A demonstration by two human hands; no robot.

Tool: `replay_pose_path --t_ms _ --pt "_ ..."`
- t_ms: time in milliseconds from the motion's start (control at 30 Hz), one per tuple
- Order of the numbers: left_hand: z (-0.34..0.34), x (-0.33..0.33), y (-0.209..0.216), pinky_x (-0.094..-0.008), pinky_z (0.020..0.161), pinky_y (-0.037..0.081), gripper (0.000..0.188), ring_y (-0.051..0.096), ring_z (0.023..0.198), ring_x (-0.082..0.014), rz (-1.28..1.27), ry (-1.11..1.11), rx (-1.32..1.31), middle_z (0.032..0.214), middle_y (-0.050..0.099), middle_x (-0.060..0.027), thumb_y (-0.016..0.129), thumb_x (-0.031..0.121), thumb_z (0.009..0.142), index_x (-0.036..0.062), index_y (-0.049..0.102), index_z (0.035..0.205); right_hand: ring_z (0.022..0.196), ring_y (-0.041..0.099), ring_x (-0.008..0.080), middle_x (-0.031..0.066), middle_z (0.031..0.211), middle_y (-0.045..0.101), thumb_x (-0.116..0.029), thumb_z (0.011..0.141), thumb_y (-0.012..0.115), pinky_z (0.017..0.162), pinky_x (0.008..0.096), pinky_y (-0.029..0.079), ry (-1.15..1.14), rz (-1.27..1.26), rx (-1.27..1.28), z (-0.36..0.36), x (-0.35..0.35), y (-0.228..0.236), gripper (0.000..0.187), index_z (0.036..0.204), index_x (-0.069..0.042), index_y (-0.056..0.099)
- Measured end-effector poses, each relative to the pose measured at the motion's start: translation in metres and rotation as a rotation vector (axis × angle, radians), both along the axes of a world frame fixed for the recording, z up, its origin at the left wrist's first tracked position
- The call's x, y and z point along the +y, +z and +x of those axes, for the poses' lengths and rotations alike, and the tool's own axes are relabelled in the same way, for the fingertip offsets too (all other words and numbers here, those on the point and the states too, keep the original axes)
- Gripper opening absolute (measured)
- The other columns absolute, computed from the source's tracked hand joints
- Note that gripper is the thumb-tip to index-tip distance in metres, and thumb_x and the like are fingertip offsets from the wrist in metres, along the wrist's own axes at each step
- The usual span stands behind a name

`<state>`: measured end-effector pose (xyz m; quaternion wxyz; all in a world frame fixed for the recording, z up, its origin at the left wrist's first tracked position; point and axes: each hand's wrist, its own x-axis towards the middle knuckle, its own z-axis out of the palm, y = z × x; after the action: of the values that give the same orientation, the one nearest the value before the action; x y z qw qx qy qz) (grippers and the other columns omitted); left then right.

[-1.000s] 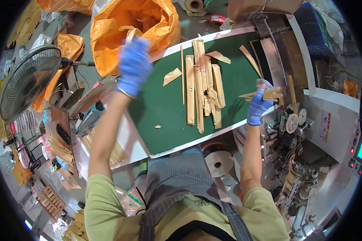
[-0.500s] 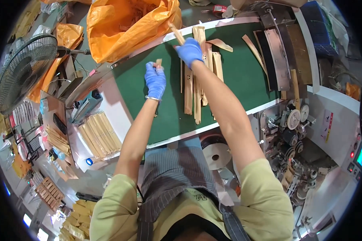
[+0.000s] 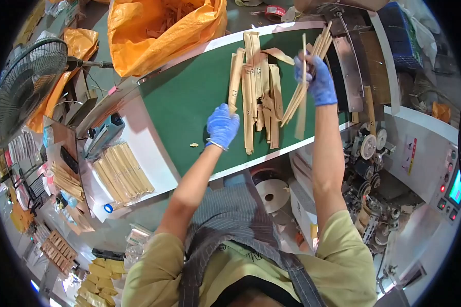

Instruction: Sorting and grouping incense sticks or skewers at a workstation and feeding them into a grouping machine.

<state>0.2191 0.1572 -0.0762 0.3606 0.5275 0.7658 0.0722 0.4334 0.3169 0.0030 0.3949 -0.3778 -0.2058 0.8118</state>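
My left hand (image 3: 223, 127), in a blue glove, is closed around the lower end of a long, narrow brown paper packet (image 3: 235, 77). In my blue-gloved right hand (image 3: 321, 84) is a loose bunch of thin wooden sticks (image 3: 294, 105), slanting out above and below the fingers; one stick is smeared by motion. Between the hands, several slim paper packets (image 3: 249, 110) lie lengthwise on the green work surface (image 3: 189, 102), with crumpled, torn paper (image 3: 265, 113) among them. A small pale scrap (image 3: 194, 145) lies left of my left wrist.
Beyond the table stands an orange sack (image 3: 164, 43) with paper scraps inside. Neatly lined-up packets (image 3: 123, 171) fill a tray at left, below a fan (image 3: 28, 87). A metal guide (image 3: 348, 66) borders the right side, near machine rollers (image 3: 369, 148) and a lit screen (image 3: 457, 189).
My right hand has moved right and now holds the bunch of sticks. My left hand has shifted right and down, onto a packet. Packets spread apart, and torn paper shows among them.
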Motion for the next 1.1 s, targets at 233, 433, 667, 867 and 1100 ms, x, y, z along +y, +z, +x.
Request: replay_pose_path --t_ms 233,433,667,867,1100 --pt "-0.048 -0.022 0.061 -0.0243 0.052 0.045 0.028 0.055 0.059 -0.0115 -0.098 0.253 -1.047 0.073 0.056 -0.0046 0.047 0.025 0.085 0.0009 0.052 0.099 0.048 0.041 0.0079 -0.0011 0.058 0.042 -0.022 0.079 0.058 0.04 0.0199 0.033 0.126 -0.032 0.027 -0.046 -0.035 -0.013 0.02 0.08 -0.006 0.048" --pt "-0.063 -0.039 0.117 -0.0181 0.041 0.038 0.026 0.046 0.048 -0.004 -0.182 0.256 -1.086 0.065 0.054 -0.0006 0.047 0.024 0.086 0.0022 0.055 0.098 0.04 0.035 0.0043 -0.0035 0.049 0.038 -0.025 0.075 0.063 0.038 0.0179 0.029 0.299 0.217 -0.536 -0.084 -0.029 0.037 0.024 0.074 -0.003 0.056" --pt "-0.078 -0.051 0.109 -0.018 0.042 0.035 0.02 0.044 0.047 -0.003 0.152 0.32 -0.573 0.054 0.05 0.0026 0.058 0.021 0.081 0.0027 0.06 0.072 0.043 0.042 0.0035 0.0 0.056 0.051 -0.014 0.072 0.064 0.038 0.0178 0.034 0.439 0.323 -0.756 -0.092 -0.02 0.055 0.017 0.079 0.0 0.061" --pt "-0.088 -0.052 0.126 -0.0191 0.044 0.037 0.021 0.044 0.05 -0.0074 0.016 0.451 -0.881 0.065 0.054 -0.0019 0.063 0.02 0.077 0.0043 0.054 0.089 0.051 0.053 0.0166 0.0061 0.056 0.053 -0.012 0.068 0.064 0.047 0.0256 0.041 0.164 0.923 -0.932 -0.118 -0.04 0.036 0.012 0.075 -0.002 0.06" --pt "-0.095 -0.053 0.12 -0.0228 0.048 0.04 0.027 0.048 0.059 -0.0117 0.032 0.618 -1.405 0.085 0.052 -0.0048 0.059 0.019 0.08 0.0034 0.048 0.099 0.047 0.051 0.0172 0.0061 0.057 0.053 -0.01 0.071 0.063 0.044 0.0273 0.039 0.316 1.133 -0.569 -0.169 -0.122 0.048 0.009 0.076 -0.005 0.058"
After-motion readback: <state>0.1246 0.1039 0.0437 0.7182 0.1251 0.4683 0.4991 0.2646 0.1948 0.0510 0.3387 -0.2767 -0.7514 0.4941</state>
